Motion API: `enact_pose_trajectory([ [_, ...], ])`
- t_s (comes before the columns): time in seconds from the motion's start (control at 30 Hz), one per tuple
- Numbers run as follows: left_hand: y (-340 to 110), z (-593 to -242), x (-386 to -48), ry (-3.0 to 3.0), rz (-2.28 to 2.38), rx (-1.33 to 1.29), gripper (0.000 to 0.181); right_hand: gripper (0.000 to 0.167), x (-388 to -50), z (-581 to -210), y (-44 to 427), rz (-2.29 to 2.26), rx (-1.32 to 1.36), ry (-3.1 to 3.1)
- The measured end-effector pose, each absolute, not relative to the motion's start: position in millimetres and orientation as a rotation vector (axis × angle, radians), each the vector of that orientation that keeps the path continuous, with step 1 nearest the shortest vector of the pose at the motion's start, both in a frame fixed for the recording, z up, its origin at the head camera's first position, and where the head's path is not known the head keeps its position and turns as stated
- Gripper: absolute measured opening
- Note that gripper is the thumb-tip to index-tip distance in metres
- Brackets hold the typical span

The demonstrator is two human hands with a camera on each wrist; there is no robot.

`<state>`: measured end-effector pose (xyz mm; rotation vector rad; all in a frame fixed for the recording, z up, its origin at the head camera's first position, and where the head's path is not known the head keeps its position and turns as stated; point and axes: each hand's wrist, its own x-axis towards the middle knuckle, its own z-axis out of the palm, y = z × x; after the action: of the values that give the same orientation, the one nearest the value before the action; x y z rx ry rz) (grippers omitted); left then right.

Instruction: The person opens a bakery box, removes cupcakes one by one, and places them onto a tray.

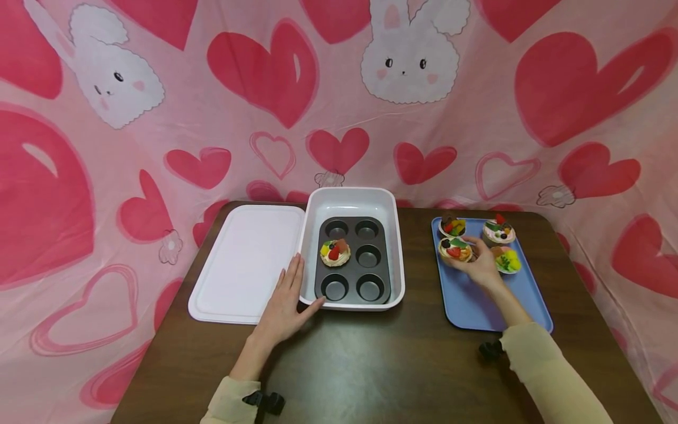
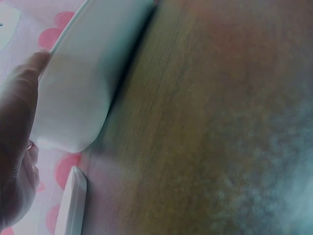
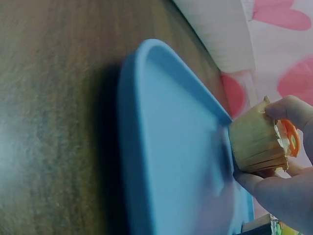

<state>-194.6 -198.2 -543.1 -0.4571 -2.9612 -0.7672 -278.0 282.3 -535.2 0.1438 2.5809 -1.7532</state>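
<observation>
My right hand (image 1: pixel 479 265) pinches a fruit-topped cupcake (image 1: pixel 454 251) above the blue tray (image 1: pixel 466 306). In the right wrist view its pale paper cup (image 3: pixel 257 139) sits tilted between thumb and fingers. Other cupcakes are close by on the tray: one with pink cream (image 1: pixel 498 233), one with yellow fruit (image 1: pixel 507 261) and a dark-topped one (image 1: pixel 452 226). My left hand (image 1: pixel 286 303) rests with straight fingers at the near left corner of the white bin (image 1: pixel 399 277). Inside the bin lies a dark muffin pan (image 1: pixel 352 282), with one fruit cupcake (image 1: pixel 335 253) in its middle left cup.
A white lid (image 1: pixel 249 265) lies flat on the brown table (image 1: pixel 371 365), left of the bin. Bare tabletop separates the bin from the blue tray. Behind the table hangs a pink cloth (image 1: pixel 339 106) with hearts and rabbits.
</observation>
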Motion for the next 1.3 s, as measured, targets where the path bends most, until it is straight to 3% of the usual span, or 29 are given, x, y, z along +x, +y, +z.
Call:
enact_pose_trajectory([
  [0.57, -199.0, -543.0, -194.3, -2.951, -0.759, -0.474, 0.109, 0.071, -271.6, -537.5, 280.7, -1.362, -0.065, 2.939],
  [1.03, -198.5, -542.6, -193.9, -2.953, -0.757, -0.474, 0.109, 0.078, -262.8, -526.8, 277.2, -0.558, -0.337, 3.293],
  [1.3, -198.6, -541.6, -193.6, -2.943, -0.756, -0.476, 0.109, 0.082, -262.0, -522.3, 273.1, -0.525, -0.453, 3.351],
])
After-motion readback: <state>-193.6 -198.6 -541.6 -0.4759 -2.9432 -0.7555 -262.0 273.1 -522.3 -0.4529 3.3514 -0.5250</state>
